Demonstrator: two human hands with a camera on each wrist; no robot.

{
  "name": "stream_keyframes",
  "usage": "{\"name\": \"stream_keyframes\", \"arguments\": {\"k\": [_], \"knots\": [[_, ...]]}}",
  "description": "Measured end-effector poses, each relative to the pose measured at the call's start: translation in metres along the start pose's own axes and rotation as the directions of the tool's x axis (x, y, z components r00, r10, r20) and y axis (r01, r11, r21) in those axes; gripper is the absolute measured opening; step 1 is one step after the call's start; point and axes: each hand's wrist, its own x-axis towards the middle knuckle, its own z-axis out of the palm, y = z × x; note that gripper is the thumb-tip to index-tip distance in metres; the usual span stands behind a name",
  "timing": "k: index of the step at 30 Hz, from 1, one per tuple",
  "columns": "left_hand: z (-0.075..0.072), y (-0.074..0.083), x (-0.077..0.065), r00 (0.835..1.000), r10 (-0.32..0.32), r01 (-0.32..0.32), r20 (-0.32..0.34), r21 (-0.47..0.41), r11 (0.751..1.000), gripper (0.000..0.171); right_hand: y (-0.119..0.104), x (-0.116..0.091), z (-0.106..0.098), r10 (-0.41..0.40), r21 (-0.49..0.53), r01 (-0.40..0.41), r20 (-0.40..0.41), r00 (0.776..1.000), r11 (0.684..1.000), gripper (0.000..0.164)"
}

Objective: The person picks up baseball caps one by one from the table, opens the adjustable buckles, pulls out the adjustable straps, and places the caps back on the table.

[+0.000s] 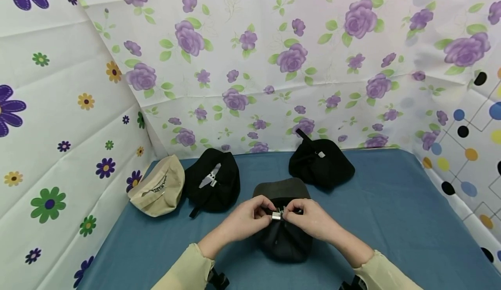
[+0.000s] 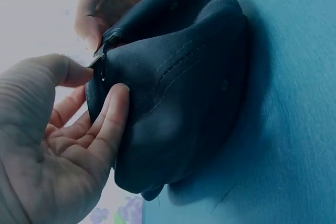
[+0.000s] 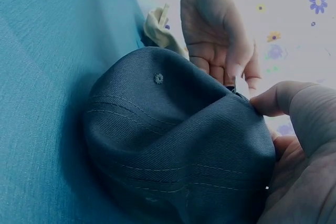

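A dark grey baseball cap (image 1: 285,243) lies on the blue cloth with its brim (image 1: 282,189) away from me and its back strap towards me. At the strap sits a small silver metal buckle (image 1: 276,215). My left hand (image 1: 250,215) pinches the strap at the buckle's left side, thumb against it; its other fingers touch the crown (image 2: 173,87) in the left wrist view. My right hand (image 1: 312,218) pinches the strap just right of the buckle, its thumb on the cap's edge in the right wrist view. The fingertips partly hide the strap.
Behind on the left are a beige cap (image 1: 160,188) and a black cap (image 1: 213,181) with a silver buckle. Another black cap (image 1: 322,163), its strap sticking up, lies at the back right. Flowered cloth walls (image 1: 250,64) bound the blue table cloth (image 1: 407,220).
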Motion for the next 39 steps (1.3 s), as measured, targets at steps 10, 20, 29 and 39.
{"name": "stream_keyframes", "arguments": {"k": [10,20,29,39], "knots": [[0.0056,0.0009,0.0026,0.988,0.155,-0.157,0.022,0.154,0.976,0.026,0.0043,0.0012,-0.0001,0.016,0.019,-0.017,0.003,1.0,1.0,0.016],[0.0079,0.0018,0.0035,0.986,0.165,-0.158,-0.033,0.151,0.976,0.021,0.003,0.0005,-0.0004,0.004,0.032,-0.004,0.001,1.0,0.999,0.017],[0.0055,0.0017,0.0045,0.939,0.328,-0.256,-0.099,0.436,0.863,0.017,0.0021,0.0006,-0.0009,0.001,0.032,-0.002,0.013,1.0,0.999,0.02],[0.0041,-0.0042,0.005,0.936,0.34,-0.28,-0.091,0.394,0.876,0.016,0.0007,0.0009,0.0005,-0.018,0.002,0.018,0.013,1.0,1.0,0.019]]}}
